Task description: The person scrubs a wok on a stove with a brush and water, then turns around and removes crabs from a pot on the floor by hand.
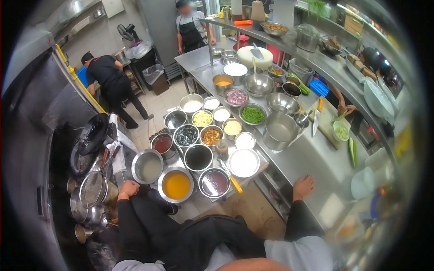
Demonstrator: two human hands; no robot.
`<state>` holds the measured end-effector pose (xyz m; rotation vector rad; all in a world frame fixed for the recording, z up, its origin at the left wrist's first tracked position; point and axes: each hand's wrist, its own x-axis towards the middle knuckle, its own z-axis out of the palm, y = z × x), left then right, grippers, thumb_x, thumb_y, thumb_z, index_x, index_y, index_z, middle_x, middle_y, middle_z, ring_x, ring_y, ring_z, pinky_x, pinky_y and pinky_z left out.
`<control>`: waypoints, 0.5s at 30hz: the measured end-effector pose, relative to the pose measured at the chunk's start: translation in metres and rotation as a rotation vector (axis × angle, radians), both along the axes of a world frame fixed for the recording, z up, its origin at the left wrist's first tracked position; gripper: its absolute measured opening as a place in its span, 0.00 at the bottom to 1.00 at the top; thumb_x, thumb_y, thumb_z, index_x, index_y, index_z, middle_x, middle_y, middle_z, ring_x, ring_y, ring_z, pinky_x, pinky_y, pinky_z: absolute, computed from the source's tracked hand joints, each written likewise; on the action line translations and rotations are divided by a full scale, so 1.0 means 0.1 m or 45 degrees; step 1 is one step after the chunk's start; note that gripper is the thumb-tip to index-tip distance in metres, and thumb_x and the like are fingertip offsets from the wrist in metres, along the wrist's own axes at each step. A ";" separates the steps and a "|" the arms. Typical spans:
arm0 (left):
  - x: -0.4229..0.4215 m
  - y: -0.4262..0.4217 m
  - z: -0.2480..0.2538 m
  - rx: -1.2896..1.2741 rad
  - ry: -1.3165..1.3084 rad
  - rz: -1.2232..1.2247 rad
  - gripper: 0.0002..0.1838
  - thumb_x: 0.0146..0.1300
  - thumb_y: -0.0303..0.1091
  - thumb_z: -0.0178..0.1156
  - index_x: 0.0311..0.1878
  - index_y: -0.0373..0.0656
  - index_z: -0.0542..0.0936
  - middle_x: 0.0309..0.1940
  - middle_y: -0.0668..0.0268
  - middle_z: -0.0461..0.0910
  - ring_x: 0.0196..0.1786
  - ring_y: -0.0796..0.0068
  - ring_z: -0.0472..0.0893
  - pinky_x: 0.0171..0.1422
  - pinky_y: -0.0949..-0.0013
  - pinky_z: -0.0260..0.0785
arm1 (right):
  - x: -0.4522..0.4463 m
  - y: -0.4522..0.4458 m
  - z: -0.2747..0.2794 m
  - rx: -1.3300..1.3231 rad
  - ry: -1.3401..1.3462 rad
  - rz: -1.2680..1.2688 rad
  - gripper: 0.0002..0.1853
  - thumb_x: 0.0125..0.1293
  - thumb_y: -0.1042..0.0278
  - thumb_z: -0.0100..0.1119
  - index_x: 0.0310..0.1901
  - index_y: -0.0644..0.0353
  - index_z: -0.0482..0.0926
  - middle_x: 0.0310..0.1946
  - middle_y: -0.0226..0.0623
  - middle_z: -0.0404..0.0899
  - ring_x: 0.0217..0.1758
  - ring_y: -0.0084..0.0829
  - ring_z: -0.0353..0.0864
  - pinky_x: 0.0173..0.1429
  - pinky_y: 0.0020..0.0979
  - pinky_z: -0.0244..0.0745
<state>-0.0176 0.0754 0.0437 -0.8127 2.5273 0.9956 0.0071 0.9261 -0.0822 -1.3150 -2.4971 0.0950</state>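
Two hands rest: my left hand point(129, 189) beside the steel pot point(134, 170), fingers' state unclear; my right hand point(303, 187), fingers loose, on the counter point(307, 154).

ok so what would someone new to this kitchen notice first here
Probably the cluster of metal containers filling the middle, especially the orange liquid near its front edge. The chopped greens stand out farther back, then the orange-handled knife by the cutting board at right.
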 end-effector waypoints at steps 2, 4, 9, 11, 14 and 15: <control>0.00 -0.03 -0.04 -0.012 0.004 -0.007 0.10 0.65 0.32 0.64 0.36 0.35 0.87 0.26 0.61 0.87 0.24 0.72 0.84 0.31 0.66 0.79 | 0.00 0.00 -0.01 0.005 -0.008 -0.001 0.22 0.76 0.58 0.54 0.68 0.52 0.75 0.76 0.39 0.70 0.81 0.42 0.65 0.81 0.58 0.56; -0.03 -0.10 -0.10 -0.011 -0.045 -0.014 0.09 0.67 0.34 0.64 0.40 0.39 0.88 0.29 0.63 0.88 0.25 0.73 0.84 0.32 0.67 0.81 | -0.01 -0.01 0.01 0.009 -0.011 -0.001 0.23 0.76 0.58 0.54 0.69 0.52 0.75 0.76 0.39 0.70 0.81 0.42 0.65 0.81 0.58 0.56; -0.02 0.07 0.08 -0.009 -0.033 -0.004 0.09 0.66 0.33 0.64 0.38 0.36 0.88 0.28 0.62 0.87 0.24 0.72 0.84 0.32 0.66 0.80 | -0.01 -0.04 0.08 -0.024 -0.025 -0.020 0.23 0.76 0.58 0.54 0.70 0.52 0.73 0.77 0.39 0.69 0.82 0.41 0.64 0.82 0.57 0.55; -0.01 0.09 0.08 0.007 -0.007 0.008 0.10 0.64 0.31 0.64 0.37 0.33 0.88 0.26 0.60 0.86 0.23 0.71 0.83 0.31 0.65 0.79 | -0.02 -0.05 0.10 -0.033 -0.023 -0.022 0.24 0.76 0.58 0.54 0.70 0.52 0.73 0.77 0.39 0.69 0.82 0.41 0.63 0.82 0.57 0.55; -0.01 0.05 0.05 0.032 0.018 -0.003 0.10 0.64 0.31 0.64 0.36 0.34 0.88 0.26 0.60 0.86 0.24 0.71 0.83 0.31 0.66 0.78 | -0.01 -0.06 0.13 -0.050 -0.022 -0.020 0.24 0.76 0.58 0.53 0.70 0.52 0.73 0.77 0.38 0.69 0.82 0.41 0.63 0.82 0.58 0.54; 0.00 0.05 0.06 0.024 0.016 0.006 0.10 0.63 0.31 0.63 0.36 0.34 0.88 0.26 0.60 0.86 0.24 0.71 0.83 0.31 0.66 0.78 | 0.00 -0.07 0.14 -0.055 -0.022 -0.014 0.24 0.76 0.58 0.53 0.70 0.52 0.73 0.77 0.38 0.69 0.82 0.41 0.63 0.82 0.58 0.54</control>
